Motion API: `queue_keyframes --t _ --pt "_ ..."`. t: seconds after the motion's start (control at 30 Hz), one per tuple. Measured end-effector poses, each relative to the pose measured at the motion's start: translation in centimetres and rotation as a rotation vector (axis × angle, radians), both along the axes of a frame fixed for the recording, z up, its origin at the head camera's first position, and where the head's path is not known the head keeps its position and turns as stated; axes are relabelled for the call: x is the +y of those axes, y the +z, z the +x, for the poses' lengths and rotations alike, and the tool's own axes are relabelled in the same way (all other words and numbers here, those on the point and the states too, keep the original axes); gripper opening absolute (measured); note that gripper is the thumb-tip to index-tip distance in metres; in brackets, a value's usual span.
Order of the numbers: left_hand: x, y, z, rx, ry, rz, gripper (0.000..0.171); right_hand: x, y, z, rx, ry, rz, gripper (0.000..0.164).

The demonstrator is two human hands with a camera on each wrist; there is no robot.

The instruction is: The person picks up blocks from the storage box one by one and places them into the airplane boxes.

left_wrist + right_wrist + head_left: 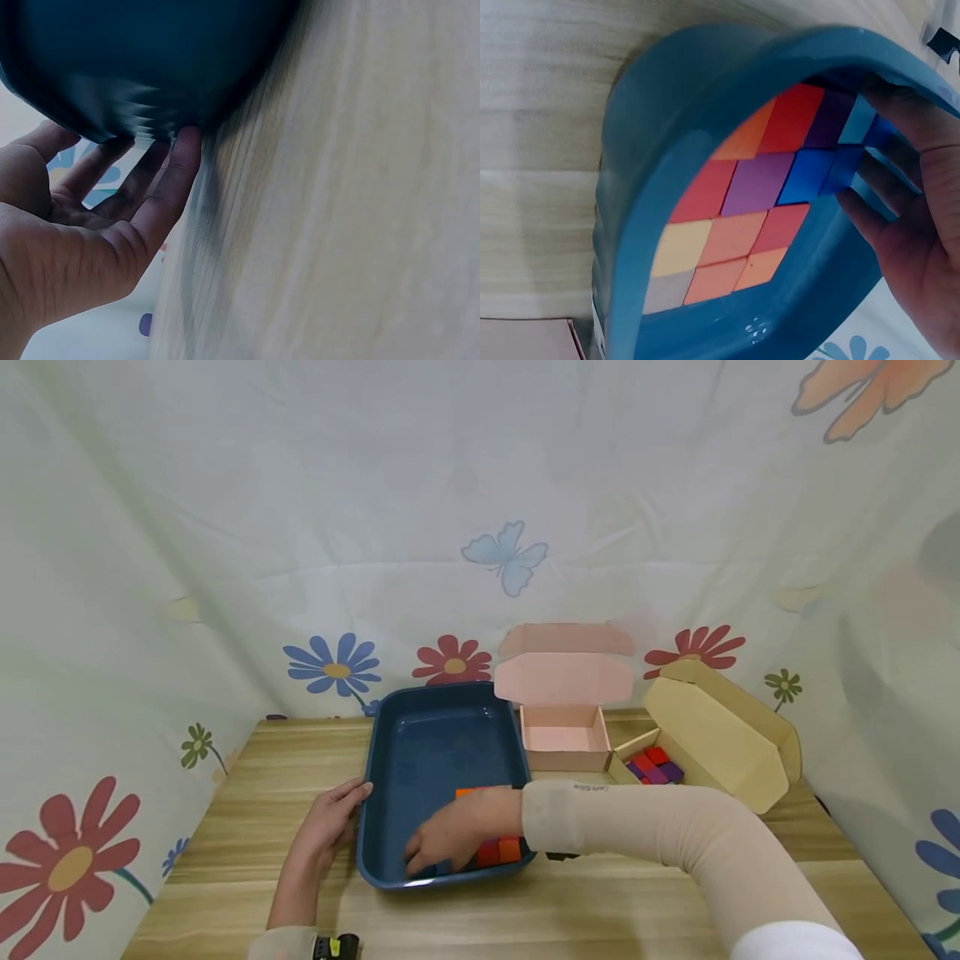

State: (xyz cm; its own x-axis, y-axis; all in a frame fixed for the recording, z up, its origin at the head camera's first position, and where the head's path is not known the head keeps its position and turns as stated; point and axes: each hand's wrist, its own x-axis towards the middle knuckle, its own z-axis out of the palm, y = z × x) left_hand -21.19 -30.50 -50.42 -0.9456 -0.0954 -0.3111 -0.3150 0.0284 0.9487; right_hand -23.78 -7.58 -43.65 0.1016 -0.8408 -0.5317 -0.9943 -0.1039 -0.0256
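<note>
My left hand (327, 827) grips the left rim of a dark blue tray (442, 747), thumb at the rim and fingers against the outer wall in the left wrist view. Inside the tray's near end is my right hand (459, 828), reaching in from the right. Its thumb and fingers pinch around a blue block (880, 133) at the end of a row. Several flat coloured blocks lie there in close rows, among them a purple block (757, 183), a red block (791, 118) and a yellow block (681, 247). From above, the right hand covers part of them.
Right of the tray stands an open pink box (566, 760), its lid raised. Beside it, an open yellow box (720, 735) holds several red and purple blocks (654, 767). All rest on a wooden table (600, 902) before a flowered curtain (375, 527).
</note>
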Motion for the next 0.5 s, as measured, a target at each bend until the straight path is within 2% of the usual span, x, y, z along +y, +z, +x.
queue_keyframes --t 0.2,0.33,0.5 --pt "0.00 -0.04 0.03 0.001 0.000 0.004 0.064 -0.13 0.00 0.42 -0.066 -0.036 -0.074 0.046" --pt "-0.03 0.00 0.01 0.001 0.005 0.005 0.063 -0.28 0.39 0.41 -0.075 -0.017 -0.129 0.039" --pt "-0.04 0.02 -0.03 -0.004 0.006 0.001 0.064 -0.25 0.89 0.20 -0.046 -0.003 -0.181 0.040"
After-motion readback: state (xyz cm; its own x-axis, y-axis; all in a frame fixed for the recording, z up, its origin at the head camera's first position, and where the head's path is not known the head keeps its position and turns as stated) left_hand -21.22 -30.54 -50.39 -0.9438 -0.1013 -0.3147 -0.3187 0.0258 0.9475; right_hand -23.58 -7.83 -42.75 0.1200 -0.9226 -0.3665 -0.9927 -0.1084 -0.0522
